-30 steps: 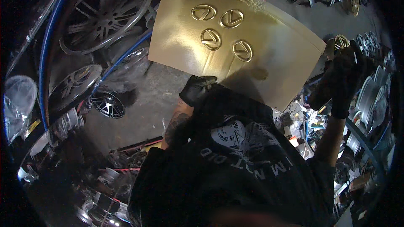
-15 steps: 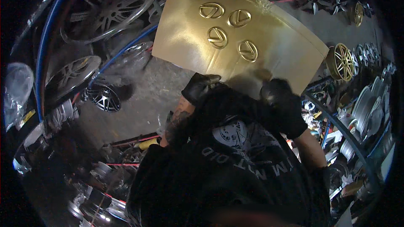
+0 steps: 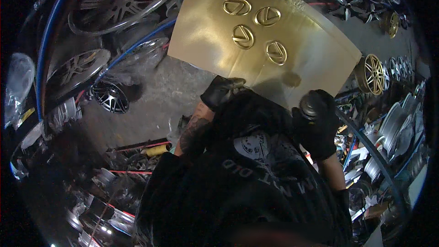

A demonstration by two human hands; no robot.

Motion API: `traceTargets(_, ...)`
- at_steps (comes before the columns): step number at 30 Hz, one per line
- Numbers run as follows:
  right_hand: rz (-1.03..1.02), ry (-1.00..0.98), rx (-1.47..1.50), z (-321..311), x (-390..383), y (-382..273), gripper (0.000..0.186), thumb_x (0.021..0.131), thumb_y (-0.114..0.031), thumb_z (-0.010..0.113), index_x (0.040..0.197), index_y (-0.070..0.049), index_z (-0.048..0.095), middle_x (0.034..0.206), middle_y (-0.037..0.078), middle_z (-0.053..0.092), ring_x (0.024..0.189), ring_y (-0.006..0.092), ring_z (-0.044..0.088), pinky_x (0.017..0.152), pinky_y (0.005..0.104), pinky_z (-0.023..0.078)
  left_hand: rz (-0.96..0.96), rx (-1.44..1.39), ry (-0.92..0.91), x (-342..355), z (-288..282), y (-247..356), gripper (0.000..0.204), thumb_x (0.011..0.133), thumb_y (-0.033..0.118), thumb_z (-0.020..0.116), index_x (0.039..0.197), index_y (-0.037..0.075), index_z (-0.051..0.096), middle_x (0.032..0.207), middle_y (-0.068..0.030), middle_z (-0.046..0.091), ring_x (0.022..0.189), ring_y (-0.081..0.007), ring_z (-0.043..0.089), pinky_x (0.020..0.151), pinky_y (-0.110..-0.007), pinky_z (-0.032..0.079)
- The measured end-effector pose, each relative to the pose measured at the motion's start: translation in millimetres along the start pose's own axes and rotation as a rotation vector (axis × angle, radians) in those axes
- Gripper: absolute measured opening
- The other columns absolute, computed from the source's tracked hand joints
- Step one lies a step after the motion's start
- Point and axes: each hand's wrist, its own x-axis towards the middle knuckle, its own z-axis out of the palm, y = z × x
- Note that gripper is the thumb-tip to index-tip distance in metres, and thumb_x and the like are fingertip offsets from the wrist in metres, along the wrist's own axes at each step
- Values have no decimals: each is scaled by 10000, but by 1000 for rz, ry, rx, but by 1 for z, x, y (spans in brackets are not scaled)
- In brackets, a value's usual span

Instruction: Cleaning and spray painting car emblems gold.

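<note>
A cardboard sheet point(image 3: 201, 36) coated in gold paint spreads out before me, one edge toward my body. Several oval emblems point(image 3: 242, 36), also gold, lie on its middle. My left hand point(image 3: 222, 92), in a black glove, is closed on the near edge of the cardboard, fingers on its upper face. My right hand point(image 3: 318, 126), gloved in black too, is wrapped round a spray can point(image 3: 309, 108) near the sheet's right-hand near corner. Only the can's round top shows; the glove covers the rest. A dark round shadow falls on the cardboard beside it.
A gold wheel rim point(image 3: 374, 74) stands right of the sheet, with silver rims point(image 3: 397, 121) stacked nearer. A black-and-silver rim point(image 3: 110, 97) lies on the concrete floor point(image 3: 151, 91) at left. Blue hoses point(image 3: 48, 41) and a dark hose point(image 3: 372, 151) cross both sides.
In the picture, the cardboard and emblems have shifted slightly up and right. My right hand with the spray can sits a little lower and farther right. My left hand keeps its hold.
</note>
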Motion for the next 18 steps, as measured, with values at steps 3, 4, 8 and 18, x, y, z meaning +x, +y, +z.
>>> traceTargets(3,119,209,-109,-9,-1,1,519,728,-146,759,1178,-4,541,1117,186,584,1003,331,598,854,413,489,101,186,-24,-2,1,-4,238,829,-38,599,1043,-143,599,1000,-195,655,911,-231,660,840,-331,530)
traceTargets(4,120,210,-110,-8,1,5,519,728,-146,759,1178,-4,541,1117,186,584,1003,331,598,854,413,489,11,103,22,-2,4,-1,240,826,-34,603,1042,-140,603,1000,-188,657,897,-220,661,838,-325,530)
traceTargets(8,106,492,18,-7,7,13,503,730,-126,771,1176,-41,555,1151,150,569,1047,275,575,888,377,474,-77,169,67,-6,14,20,257,818,-9,619,1040,-138,606,1010,-196,658,878,-221,662,808,-311,535)
traceTargets(18,-140,39,-97,-7,1,-7,444,694,-194,779,1085,-75,605,1026,178,596,853,334,641,708,392,526,-96,216,9,-1,15,19,284,835,23,621,1072,-131,588,1055,-225,630,971,-286,638,889,-362,512)
